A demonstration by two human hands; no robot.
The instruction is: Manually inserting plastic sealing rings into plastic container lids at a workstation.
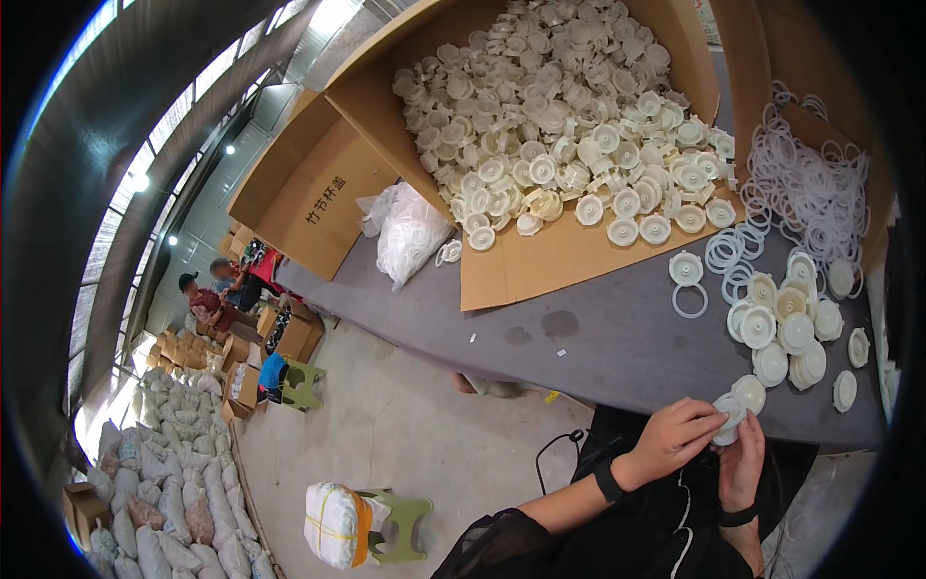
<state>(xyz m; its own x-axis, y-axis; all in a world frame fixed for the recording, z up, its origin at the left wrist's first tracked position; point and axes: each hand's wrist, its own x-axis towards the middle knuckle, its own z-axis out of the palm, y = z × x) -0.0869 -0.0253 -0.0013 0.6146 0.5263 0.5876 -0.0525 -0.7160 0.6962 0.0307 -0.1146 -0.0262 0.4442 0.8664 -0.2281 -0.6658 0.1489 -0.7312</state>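
At the table's near right edge, a round white plastic cap point(729, 417) is pinched between my two hands. My left hand point(672, 442) has its fingertips on the cap's upper left side, while my right hand point(741, 473) grips it from below. Just beyond the fingers, another cap point(748, 393) lies at the edge. A cluster of white caps point(795, 331) is heaped a little farther up. Translucent sealing rings point(723, 253) lie loose beside it, and one single ring point(690, 300) touches a cap point(686, 267).
A large tipped cardboard box point(386, 130) spills many white caps point(540, 106) onto its flap over the grey table point(415, 299). More rings point(801, 183) fill a box at right. A plastic bag point(410, 232) sits left. Green stools point(400, 526), sacks point(183, 482) and other people point(212, 304) are beyond.
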